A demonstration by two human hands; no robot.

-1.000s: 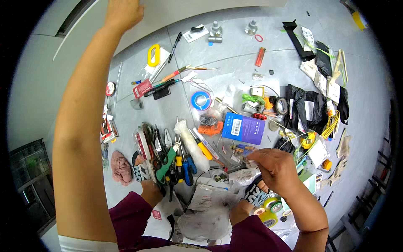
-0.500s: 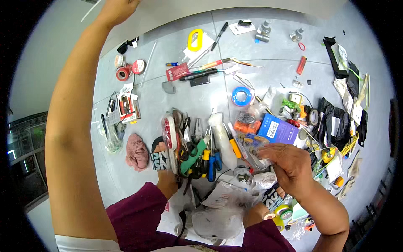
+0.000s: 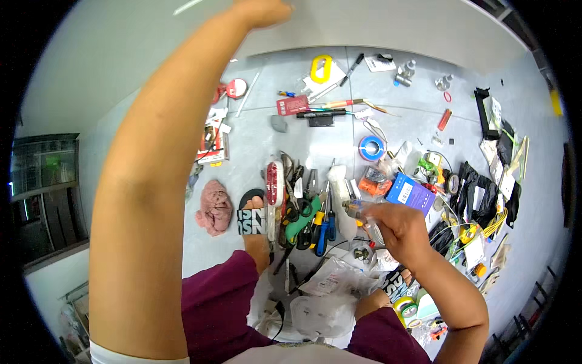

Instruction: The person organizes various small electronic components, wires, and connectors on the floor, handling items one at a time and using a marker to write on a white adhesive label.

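Note:
My right hand (image 3: 397, 229) is closed on a clear plastic bag (image 3: 371, 229) with small items in it, above the right end of a row of tools. Beside the bag lies a long white wrapped piece (image 3: 341, 200). The tools include blue-handled screwdrivers (image 3: 326, 233), a yellow-handled screwdriver (image 3: 317, 224), a green-handled tool (image 3: 302, 223) and black-handled scissors (image 3: 292, 209). A purple-blue box (image 3: 410, 193) rests just beyond my right hand. My left hand (image 3: 264, 12) reaches far up against the pale wall at the upper edge; its fingers are mostly cut off, and what it touches is hidden.
A pink cloth (image 3: 214, 207) lies left of my sandalled foot (image 3: 253, 212). Beyond the tools are a blue tape roll (image 3: 371, 148), a red card (image 3: 293, 105) and a yellow ring-shaped piece (image 3: 321, 68). Black bags (image 3: 482, 194) and yellow cable (image 3: 496, 223) crowd the right side.
My view has shifted, so the floor items appear farther right. My left hand has swung right along the top. My right hand has moved left over the tools with the clear bag.

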